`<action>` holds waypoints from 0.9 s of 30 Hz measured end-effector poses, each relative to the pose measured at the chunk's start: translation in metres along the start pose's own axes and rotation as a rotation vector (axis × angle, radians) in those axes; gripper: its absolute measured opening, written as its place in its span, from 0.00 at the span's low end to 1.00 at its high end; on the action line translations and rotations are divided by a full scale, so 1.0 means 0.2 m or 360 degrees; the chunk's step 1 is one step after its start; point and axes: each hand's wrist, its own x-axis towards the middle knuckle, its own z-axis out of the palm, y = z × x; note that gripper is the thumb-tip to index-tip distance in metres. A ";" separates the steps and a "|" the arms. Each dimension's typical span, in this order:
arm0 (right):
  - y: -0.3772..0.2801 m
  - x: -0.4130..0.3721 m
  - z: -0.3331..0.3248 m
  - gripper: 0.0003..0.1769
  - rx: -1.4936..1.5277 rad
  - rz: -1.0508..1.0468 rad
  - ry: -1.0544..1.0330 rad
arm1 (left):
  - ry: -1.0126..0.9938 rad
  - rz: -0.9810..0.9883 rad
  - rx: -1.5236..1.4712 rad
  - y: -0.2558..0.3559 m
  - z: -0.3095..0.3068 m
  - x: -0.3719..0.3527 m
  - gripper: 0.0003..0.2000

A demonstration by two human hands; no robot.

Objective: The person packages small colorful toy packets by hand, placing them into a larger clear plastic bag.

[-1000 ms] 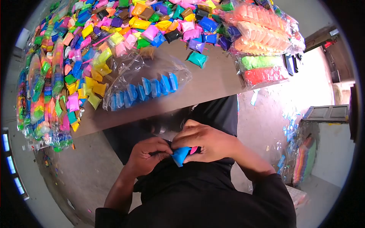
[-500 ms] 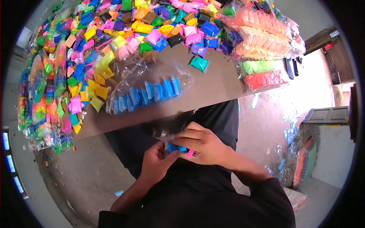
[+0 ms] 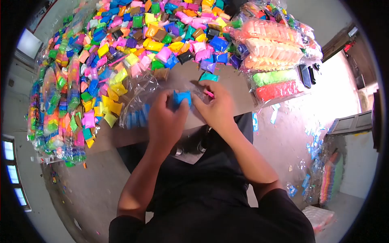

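My left hand [image 3: 166, 117] is over the table's near edge, its thumb and fingers closed on a small blue packet [image 3: 183, 98]. Just right of that packet is my right hand [image 3: 218, 106], its thumb pointing toward it. A small bright pink piece [image 3: 209, 94] is tucked in the curled fingers of my right hand; its kind does not show. Behind those fingertips lies a teal packet [image 3: 209, 76]. A clear plastic bag with a row of blue packets [image 3: 137, 118] lies left of my left hand, which hides part of the row.
A large heap of colourful packets [image 3: 154, 45] covers the back and left of the table [image 3: 239, 87]. Bagged peach packets [image 3: 275, 50] lie at right, with green and red packs in front. A dark phone-like object [image 3: 305, 76] sits beside them. Scraps litter the floor.
Both hands have risen from my lap to over the table, carrying the blue packet and pink piece. They have drawn apart, leaving the packet in my left hand.
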 end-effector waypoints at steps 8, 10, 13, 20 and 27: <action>0.05 0.01 -0.01 0.08 0.0082 0.0412 -0.0150 | -0.0005 -0.0082 0.0350 0.03 0.12 0.10 0.15; 0.05 0.01 -0.02 0.08 0.0097 0.0449 -0.0184 | -0.0091 -0.0044 0.0448 0.06 0.10 0.11 0.16; 0.04 0.00 -0.01 0.08 0.0080 0.0404 -0.0172 | -0.0184 0.0020 0.0675 0.07 0.10 0.14 0.16; 0.03 -0.01 -0.01 0.08 0.0129 0.0457 -0.0154 | -0.0129 0.0225 0.1036 0.03 0.14 0.14 0.16; 0.06 0.03 -0.04 0.08 0.0208 0.0555 -0.0322 | 0.0093 0.0614 0.0631 -0.06 0.18 0.06 0.20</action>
